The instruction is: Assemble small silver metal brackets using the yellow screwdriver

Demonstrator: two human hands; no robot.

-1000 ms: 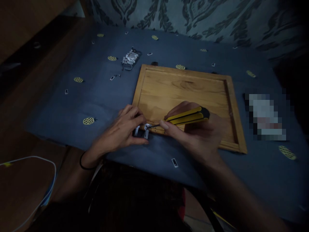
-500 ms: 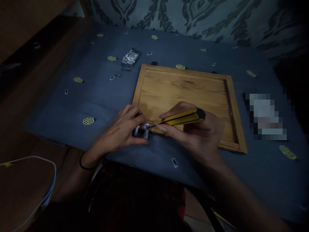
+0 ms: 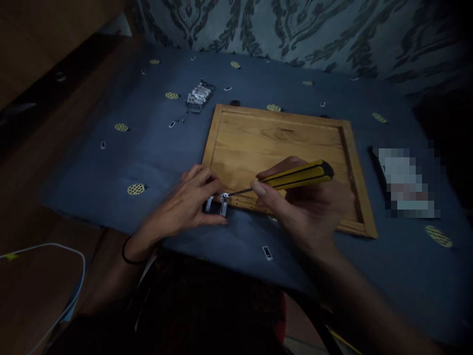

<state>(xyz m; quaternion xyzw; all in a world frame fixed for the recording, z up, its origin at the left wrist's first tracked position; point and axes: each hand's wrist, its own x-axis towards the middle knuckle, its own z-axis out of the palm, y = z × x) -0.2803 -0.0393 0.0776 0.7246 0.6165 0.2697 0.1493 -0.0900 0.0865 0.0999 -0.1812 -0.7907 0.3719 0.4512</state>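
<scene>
From where I stand, the person leans over a table spread with a dark blue cloth, printed with yellow pineapples. On it lies a wooden panel with a raised border, its near left corner beneath the hands. The left hand, a black band round its wrist, keeps a narrow curve of thumb and fingers about a shiny metal fitting, holding it at the panel's near edge by that corner (the light is so dim that I cannot tell whether this is one piece or two). The right hand is closed round the yellow and black handle of a screwdriver; the shaft slants down to the left, its tip at the top of the fitting. Small dark holes show in the panel's near edge, just right of the fitting.

Beyond the panel's far left corner sits a cluster of metal parts, with a few tiny pieces near it on the cloth. Right of the panel lies a flat, blurred-out object. A patterned wall rises behind the table, and a white cable loops at the lower left.
</scene>
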